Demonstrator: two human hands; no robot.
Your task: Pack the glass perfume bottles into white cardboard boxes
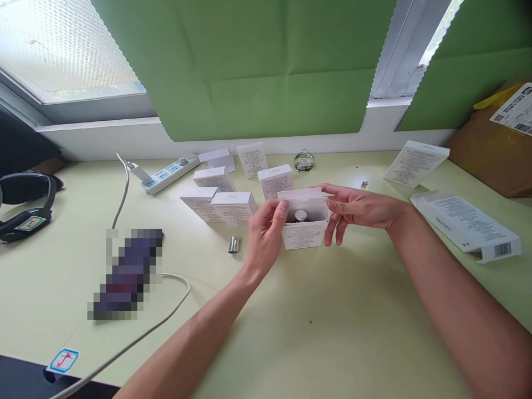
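Note:
A small white carton (305,235) stands upright in front of me with its top flap raised at the back. Inside it a silver-topped bottle (300,215) shows only its upper end. My left hand (266,233) grips the carton's left side, thumb at the top edge. At the right side is my right hand (353,209), its thumb on the rim by the flap and its other fingers around the side and back. A shiny silver cap (233,245) lies on the table left of the carton. Behind stands a round glass bottle (305,160).
Several white cartons (235,208) stand left of my hands. An opened carton (467,224) lies at right, near another upright carton (418,163). A power strip (170,175), a blurred phone (128,274), a cable (183,299) and headphones (31,205) occupy the left. A cardboard box (494,147) sits far right.

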